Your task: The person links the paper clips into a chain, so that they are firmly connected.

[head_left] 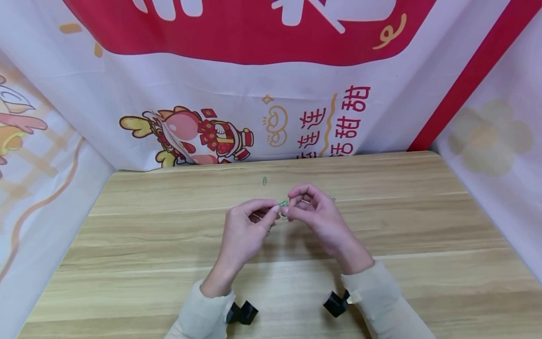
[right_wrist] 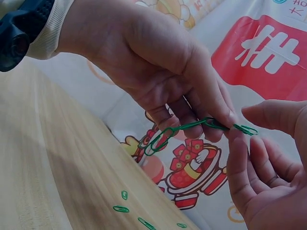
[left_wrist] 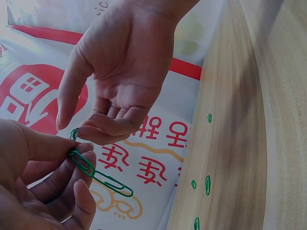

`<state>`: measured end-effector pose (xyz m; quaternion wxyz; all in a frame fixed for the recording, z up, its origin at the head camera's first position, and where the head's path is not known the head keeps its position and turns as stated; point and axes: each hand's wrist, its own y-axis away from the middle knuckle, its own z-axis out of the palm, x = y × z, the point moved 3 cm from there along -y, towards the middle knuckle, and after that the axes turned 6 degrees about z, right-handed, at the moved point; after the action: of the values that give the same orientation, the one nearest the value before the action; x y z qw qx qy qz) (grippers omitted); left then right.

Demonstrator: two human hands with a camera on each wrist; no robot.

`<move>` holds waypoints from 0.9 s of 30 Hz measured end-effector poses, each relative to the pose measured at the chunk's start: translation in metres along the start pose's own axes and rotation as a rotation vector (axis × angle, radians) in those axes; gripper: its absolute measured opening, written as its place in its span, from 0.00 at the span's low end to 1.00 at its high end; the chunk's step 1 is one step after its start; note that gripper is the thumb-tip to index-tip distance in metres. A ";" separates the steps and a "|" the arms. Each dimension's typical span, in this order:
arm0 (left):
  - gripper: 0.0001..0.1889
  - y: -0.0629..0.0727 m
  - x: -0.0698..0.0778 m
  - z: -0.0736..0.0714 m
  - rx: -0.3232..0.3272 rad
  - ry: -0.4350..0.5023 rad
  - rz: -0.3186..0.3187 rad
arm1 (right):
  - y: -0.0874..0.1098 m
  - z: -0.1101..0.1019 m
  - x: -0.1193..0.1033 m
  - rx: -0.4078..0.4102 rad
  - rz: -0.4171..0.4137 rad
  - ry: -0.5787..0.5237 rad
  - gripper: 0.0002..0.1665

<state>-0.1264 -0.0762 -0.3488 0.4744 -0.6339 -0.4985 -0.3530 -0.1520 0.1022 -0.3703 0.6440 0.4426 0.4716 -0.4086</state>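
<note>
A chain of linked green paper clips [left_wrist: 112, 183] hangs from my left hand [head_left: 245, 230], which pinches it near one end between thumb and index finger. In the right wrist view the chain [right_wrist: 175, 128] trails below the left palm, and one clip end [right_wrist: 247, 129] sticks out past the fingertips. My right hand [head_left: 319, 216] is close beside that end. Its thumb stands apart from its bent fingers, with a gap between them; one fingertip is at the clip and seems to touch it.
Several loose green paper clips lie on the wooden table [head_left: 148, 245], one of them a clip [head_left: 265, 181] beyond the hands. A printed cloth [head_left: 237, 80] stands behind the table and at its sides. Black wrist cameras show at both sleeves.
</note>
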 end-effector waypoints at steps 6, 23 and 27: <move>0.06 0.001 0.000 -0.001 -0.007 -0.003 -0.021 | -0.002 0.000 0.003 -0.001 0.010 0.006 0.21; 0.04 -0.003 -0.006 -0.001 -0.102 -0.025 -0.136 | -0.002 -0.019 -0.005 0.150 -0.033 0.053 0.21; 0.05 -0.003 -0.007 0.000 -0.113 -0.020 -0.132 | -0.002 -0.020 -0.006 0.171 -0.053 0.017 0.18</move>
<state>-0.1312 -0.0784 -0.3549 0.4087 -0.6288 -0.5233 -0.4047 -0.1598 0.1215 -0.3681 0.5887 0.4869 0.4520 -0.4605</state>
